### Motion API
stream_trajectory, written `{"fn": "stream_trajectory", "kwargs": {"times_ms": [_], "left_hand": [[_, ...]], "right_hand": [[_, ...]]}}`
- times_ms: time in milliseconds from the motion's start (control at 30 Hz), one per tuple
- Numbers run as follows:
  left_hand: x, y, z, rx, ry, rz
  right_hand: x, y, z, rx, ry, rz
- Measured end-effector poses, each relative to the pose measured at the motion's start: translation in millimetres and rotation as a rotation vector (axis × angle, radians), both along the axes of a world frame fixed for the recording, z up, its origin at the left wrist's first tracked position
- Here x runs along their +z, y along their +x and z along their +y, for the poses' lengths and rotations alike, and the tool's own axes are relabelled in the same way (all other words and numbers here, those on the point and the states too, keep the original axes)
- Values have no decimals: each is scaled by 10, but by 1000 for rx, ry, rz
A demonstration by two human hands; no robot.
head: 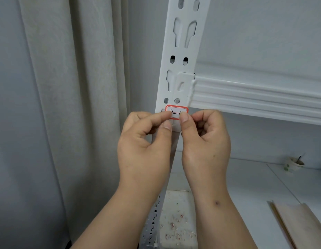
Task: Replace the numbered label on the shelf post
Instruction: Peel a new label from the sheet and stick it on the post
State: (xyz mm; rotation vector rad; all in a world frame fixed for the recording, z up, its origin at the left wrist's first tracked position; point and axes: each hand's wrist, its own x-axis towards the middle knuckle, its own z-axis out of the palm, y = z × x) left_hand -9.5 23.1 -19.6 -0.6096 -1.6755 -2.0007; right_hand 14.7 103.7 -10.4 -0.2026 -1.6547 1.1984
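Meanwhile, a stick (299, 159) inside the paper cup (294, 164).

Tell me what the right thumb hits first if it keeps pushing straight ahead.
The label: the right hand thumb already lies on its lower right edge, with the post directly behind, though depth is hard to judge.

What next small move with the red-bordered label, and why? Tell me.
Probably press the red-bordered paper label flat against the white slotted metal shelf post: the left hand and right hand hold its lower edge by the fingertips, already positioned just below the post's oval holes.
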Motion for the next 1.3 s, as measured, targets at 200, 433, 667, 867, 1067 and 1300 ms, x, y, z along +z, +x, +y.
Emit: {"fn": "stream_trajectory", "kwargs": {"times_ms": [200,433,667,867,1067,1300], "left_hand": [[20,-13,-13,-153,137,-110],[-70,1,-24,-115,152,-115],[94,-206,-10,-63,85,-157],[108,-306,9,-62,17,-100],[48,-305,50,4,-50,-29],[-26,-326,32,-15,-93,11]], "right_hand": [[-11,-5,-10,-4,0,4],[-14,-9,-16,3,-14,3],[-19,-7,-11,27,-51,-18],[-27,-8,-14,43,-63,-14],[-41,-22,-18,50,-66,-4],[-83,-34,-24,46,-50,-28]]}}
